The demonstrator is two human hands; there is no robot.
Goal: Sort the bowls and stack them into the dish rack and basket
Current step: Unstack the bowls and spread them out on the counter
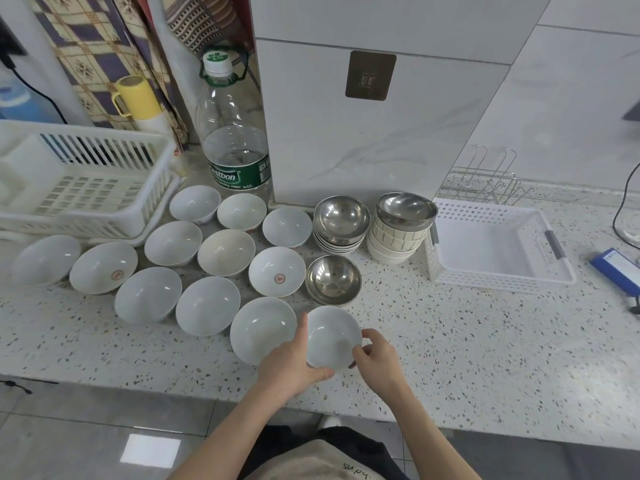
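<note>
I hold a small white bowl (332,336) near the counter's front edge, my left hand (289,363) on its left rim and underside, my right hand (375,358) pinching its right rim. Several white bowls (207,304) lie spread over the counter to the left. A steel bowl (333,278) sits just behind the held one. Further back a steel bowl tops a stack of dishes (341,223), and another steel bowl tops a stack of striped white bowls (403,223). The white dish rack (83,181) is at far left, the white perforated basket (491,244) at right; both hold nothing.
A large water bottle (235,133) and a yellow mug (136,97) stand behind the bowls. A wire rack (485,181) sits behind the basket. A blue object (616,268) and a black cable (623,202) lie at far right. The counter's front edge runs just below my hands.
</note>
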